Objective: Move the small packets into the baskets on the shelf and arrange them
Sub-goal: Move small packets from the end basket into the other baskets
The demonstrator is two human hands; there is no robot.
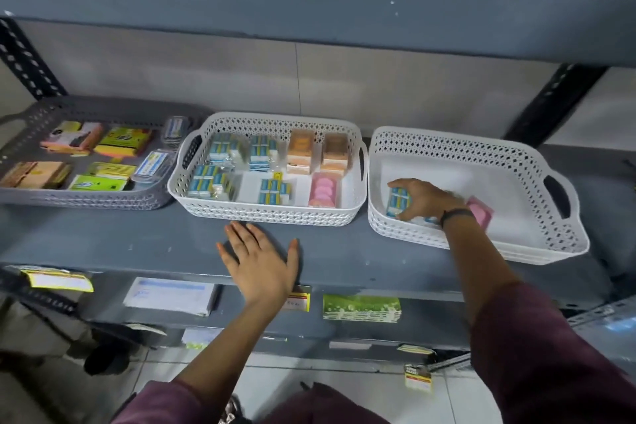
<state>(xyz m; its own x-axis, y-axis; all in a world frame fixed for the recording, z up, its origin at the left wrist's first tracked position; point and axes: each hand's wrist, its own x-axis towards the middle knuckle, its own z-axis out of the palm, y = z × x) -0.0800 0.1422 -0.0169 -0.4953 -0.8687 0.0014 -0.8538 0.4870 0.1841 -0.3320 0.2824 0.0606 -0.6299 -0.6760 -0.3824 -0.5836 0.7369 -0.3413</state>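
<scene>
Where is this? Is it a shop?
Probably a small shop or its stockroom. Metal shelves hold plastic baskets of small packets sorted by kind, and little price-style labels stick to the shelf edge.

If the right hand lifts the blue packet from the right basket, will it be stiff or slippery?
The blue packet looks boxy and flat-sided, so probably stiff. Its small size suggests it is light. The right hand spans it with fingers alone. Its wrapping looks glossy, perhaps slightly slippery.

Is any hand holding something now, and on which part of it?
The right hand grips a blue-and-white packet by its right end, inside the right white basket. The left hand lies flat on the shelf, holding nothing.
</scene>
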